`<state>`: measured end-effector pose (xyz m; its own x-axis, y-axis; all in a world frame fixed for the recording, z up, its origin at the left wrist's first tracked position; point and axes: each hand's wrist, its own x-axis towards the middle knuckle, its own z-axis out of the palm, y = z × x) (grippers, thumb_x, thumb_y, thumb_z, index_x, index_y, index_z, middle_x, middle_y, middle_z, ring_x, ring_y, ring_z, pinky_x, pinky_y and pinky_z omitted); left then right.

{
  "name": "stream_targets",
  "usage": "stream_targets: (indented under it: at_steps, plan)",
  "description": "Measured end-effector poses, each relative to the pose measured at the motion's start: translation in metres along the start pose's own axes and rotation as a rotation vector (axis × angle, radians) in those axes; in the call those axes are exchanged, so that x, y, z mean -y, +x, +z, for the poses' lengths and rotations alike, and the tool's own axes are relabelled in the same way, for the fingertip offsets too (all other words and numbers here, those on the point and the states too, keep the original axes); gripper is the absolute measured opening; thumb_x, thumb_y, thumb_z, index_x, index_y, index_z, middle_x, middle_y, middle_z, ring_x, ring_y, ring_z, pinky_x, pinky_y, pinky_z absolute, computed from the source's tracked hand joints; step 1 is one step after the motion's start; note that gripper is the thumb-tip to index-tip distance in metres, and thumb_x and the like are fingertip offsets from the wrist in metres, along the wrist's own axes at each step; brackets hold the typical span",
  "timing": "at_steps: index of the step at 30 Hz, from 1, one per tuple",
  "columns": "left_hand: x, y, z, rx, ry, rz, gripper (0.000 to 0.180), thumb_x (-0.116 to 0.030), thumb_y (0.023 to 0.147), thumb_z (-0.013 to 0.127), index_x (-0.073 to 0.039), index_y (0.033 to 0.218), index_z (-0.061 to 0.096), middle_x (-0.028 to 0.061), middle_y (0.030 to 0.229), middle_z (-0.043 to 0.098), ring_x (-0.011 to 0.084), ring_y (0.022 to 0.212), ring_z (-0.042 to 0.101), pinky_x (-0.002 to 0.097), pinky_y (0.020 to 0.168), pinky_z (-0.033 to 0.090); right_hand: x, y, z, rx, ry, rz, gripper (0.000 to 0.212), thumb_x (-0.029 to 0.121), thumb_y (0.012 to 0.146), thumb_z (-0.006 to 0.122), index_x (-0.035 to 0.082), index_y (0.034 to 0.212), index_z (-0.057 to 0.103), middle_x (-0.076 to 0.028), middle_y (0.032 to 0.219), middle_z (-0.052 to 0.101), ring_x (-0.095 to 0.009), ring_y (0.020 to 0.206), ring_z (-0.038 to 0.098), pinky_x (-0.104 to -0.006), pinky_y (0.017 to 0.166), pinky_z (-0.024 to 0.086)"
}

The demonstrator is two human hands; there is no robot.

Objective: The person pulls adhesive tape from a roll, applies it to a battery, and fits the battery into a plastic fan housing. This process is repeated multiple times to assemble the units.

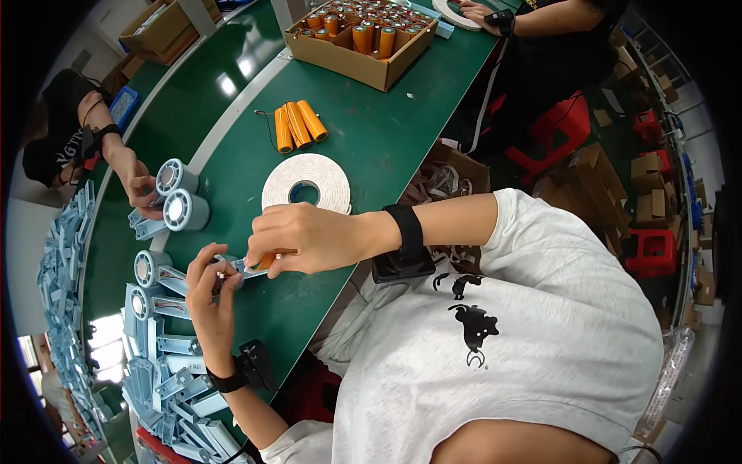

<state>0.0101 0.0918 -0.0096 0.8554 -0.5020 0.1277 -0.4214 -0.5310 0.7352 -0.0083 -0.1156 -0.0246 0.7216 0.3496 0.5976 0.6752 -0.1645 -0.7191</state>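
Observation:
My left hand (207, 294) is closed, its thumb and fingers bent around the head end of a light-blue handheld fan (253, 271), most of which is hidden. A small white piece shows at those fingertips, too small to name. From the other side my right hand (305, 238) pinches an orange battery (267, 260) at the fan's handle. Beyond my right hand lies a roll of white tape (328, 178) with a blue core. Three orange batteries (297, 125), one with a dark wire, rest farther up the green table (363, 127).
Light-blue handle parts (166, 387) are heaped left of my left forearm. Several fans (185, 210) stand beyond it, where a co-worker's hand (139, 185) touches one. A cardboard box (371, 66) of orange batteries sits at the back. Another person's hand (481, 15) is at far right.

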Motion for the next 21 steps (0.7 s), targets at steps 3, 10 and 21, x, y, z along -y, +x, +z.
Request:
stream_targets:
  at_steps: [3, 10, 21]
  plan:
    - [0.003, 0.002, 0.009, -0.176, 0.045, 0.063, 0.011, 0.003, 0.073, 0.058, 0.001, 0.081, 0.050, 0.0110, 0.098, 0.057, 0.0290, 0.100, 0.049, 0.0363, 0.090, 0.034, -0.002, -0.003, 0.004, 0.079, -0.215, -0.112, 0.020, 0.007, 0.066, 0.068, 0.007, 0.081, 0.055, -0.005, 0.067, 0.056, -0.021, 0.067, 0.051, -0.0321, 0.065, 0.041]
    - [-0.002, 0.003, 0.016, -0.193, 0.287, 0.194, 0.011, 0.001, 0.075, 0.056, -0.001, 0.081, 0.048, 0.0087, 0.094, 0.058, 0.0276, 0.096, 0.050, 0.0369, 0.092, 0.031, -0.001, 0.004, -0.004, 0.135, 0.041, 0.018, 0.020, 0.006, 0.067, 0.066, 0.006, 0.083, 0.053, -0.005, 0.068, 0.055, -0.022, 0.069, 0.052, -0.0332, 0.064, 0.041]
    - [0.003, 0.002, 0.018, -0.190, 0.308, 0.204, 0.011, 0.001, 0.075, 0.056, -0.001, 0.082, 0.048, 0.0108, 0.096, 0.056, 0.0287, 0.096, 0.048, 0.0376, 0.092, 0.031, 0.010, 0.016, -0.005, 0.296, -0.262, 0.004, 0.018, 0.004, 0.071, 0.064, 0.003, 0.080, 0.048, -0.008, 0.068, 0.053, -0.025, 0.070, 0.053, -0.0349, 0.062, 0.041]
